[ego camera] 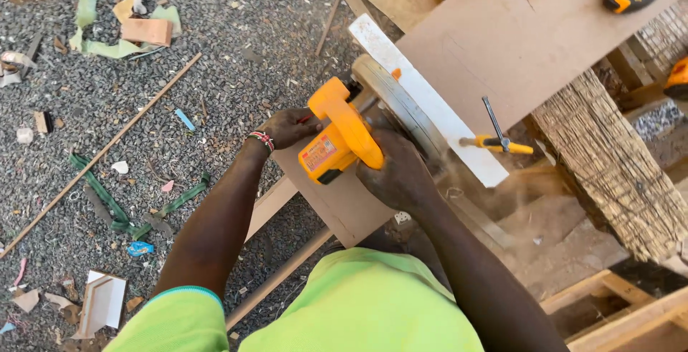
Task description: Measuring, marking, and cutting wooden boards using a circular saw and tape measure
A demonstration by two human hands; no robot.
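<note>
On brown board (344,201), yellow circular saw (342,133), dusty

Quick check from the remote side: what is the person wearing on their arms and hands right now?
Both hands are bare, no gloves. The left hand has a beaded bracelet in red, white and dark beads at the wrist. The right hand wears nothing. Short lime-green sleeves, the left edged in teal, leave both forearms uncovered.
</note>
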